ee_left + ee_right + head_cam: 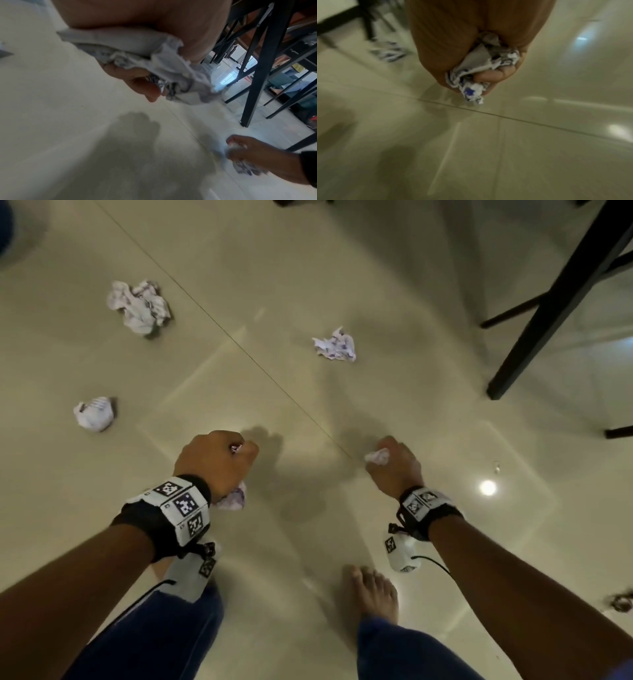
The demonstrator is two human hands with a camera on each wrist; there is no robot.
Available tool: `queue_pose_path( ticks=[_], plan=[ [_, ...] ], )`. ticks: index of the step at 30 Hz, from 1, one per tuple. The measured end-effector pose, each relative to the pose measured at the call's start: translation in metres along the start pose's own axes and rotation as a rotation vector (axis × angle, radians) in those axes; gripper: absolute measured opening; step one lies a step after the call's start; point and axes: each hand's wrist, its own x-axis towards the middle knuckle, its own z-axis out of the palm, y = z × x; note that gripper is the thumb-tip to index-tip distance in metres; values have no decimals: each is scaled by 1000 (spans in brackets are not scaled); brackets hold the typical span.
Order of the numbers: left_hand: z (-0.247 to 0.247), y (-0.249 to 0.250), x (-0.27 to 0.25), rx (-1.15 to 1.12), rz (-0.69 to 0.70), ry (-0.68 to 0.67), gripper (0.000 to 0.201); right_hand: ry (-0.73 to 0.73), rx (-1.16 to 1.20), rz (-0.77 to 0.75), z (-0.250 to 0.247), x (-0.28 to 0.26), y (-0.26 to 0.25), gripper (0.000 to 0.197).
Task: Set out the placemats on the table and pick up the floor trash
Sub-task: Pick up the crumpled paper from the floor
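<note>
My left hand is curled into a fist round a crumpled paper wad, white with blue print; the left wrist view shows the same wad bulging out past my fingers. A smaller crumpled paper wad is gripped in my right hand, and it sticks out between the fingers in the right wrist view. Three more crumpled papers lie on the tiled floor: a big one at far left, a small one nearer on the left, and one ahead in the middle. No placemats are in view.
Black metal table legs slant down at the upper right, with more legs and crossbars behind them. My bare foot stands on the glossy beige floor below my right hand. A small dark object lies at the right edge.
</note>
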Motion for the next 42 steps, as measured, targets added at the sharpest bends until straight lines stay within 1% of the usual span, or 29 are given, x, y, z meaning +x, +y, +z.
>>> queue_pose_path(
  ticks=[2,3,4,5,6,7,9,10,12,14,15,17,18,19,21,22,24,27,29,30,32,33,35,36,37,38,40,41,42],
  plan=[
    [-15,-13,4,-5,-27,40,32,98,-16,-253,-3,18,-65,27],
    [-20,-17,7,-24,-38,55,25,171,-24,-334,-7,31,-95,27],
    [-27,-22,11,-42,-49,65,18,247,-23,-385,-12,47,-123,27],
    [-35,-29,17,-59,-57,76,16,305,-26,-396,-15,66,-146,27],
    [-40,-34,24,-75,-58,97,25,327,-45,-381,-17,85,-159,28],
    [-47,-40,35,-90,-49,131,38,305,-97,-354,-16,105,-172,28],
    [-58,-49,61,-83,-35,187,63,212,-227,-270,-14,130,-173,26],
    [-64,-55,81,-62,-39,214,72,199,-248,-246,-10,139,-174,24],
    [-77,-64,120,28,-56,250,82,182,-223,-226,-2,137,-170,21],
    [-96,-71,164,146,-82,299,84,162,-169,-252,11,122,-160,22],
    [-104,-75,184,194,-106,291,86,137,-145,-268,18,108,-153,23],
    [-116,-84,212,292,-144,217,87,57,-96,-293,34,76,-141,28],
    [-117,-86,218,320,-152,183,81,5,-68,-294,40,61,-138,30],
    [-117,-87,219,324,-147,171,71,-46,-42,-294,45,47,-138,37],
    [-114,-84,209,307,-89,192,50,-113,-8,-312,53,26,-144,55],
    [-113,-86,198,293,-57,201,43,-128,3,-335,57,17,-153,61],
    [-110,-89,169,257,-14,200,35,-145,27,-383,60,8,-175,66],
    [-127,-115,94,166,-35,224,32,-223,31,-472,71,-3,-244,68],
    [-137,-143,41,80,-113,252,26,-278,-30,-580,87,-5,-290,73],
    [-143,-167,14,43,-187,253,23,-312,-77,-642,100,-6,-318,77],
    [-146,-219,-29,-7,-359,206,19,-378,-179,-756,128,-10,-368,84],
    [-143,-240,-45,-34,-421,179,20,-397,-248,-810,141,-10,-388,87],
    [-135,-282,-79,-101,-518,169,32,-412,-430,-887,177,-12,-426,90],
    [-130,-293,-89,-121,-538,192,35,-395,-530,-876,191,-10,-437,88],
    [-124,-305,-100,-132,-553,224,34,-365,-624,-852,207,-7,-447,81],
    [-118,-310,-106,-148,-553,247,31,-319,-687,-827,217,-3,-450,69],
    [-109,-317,-119,-199,-582,273,29,-251,-708,-842,232,-1,-452,41],
    [-107,-319,-121,-228,-600,283,29,-229,-703,-855,233,-1,-451,31],
    [-105,-317,-126,-262,-621,292,29,-237,-716,-858,231,-4,-449,25]
  ],
)
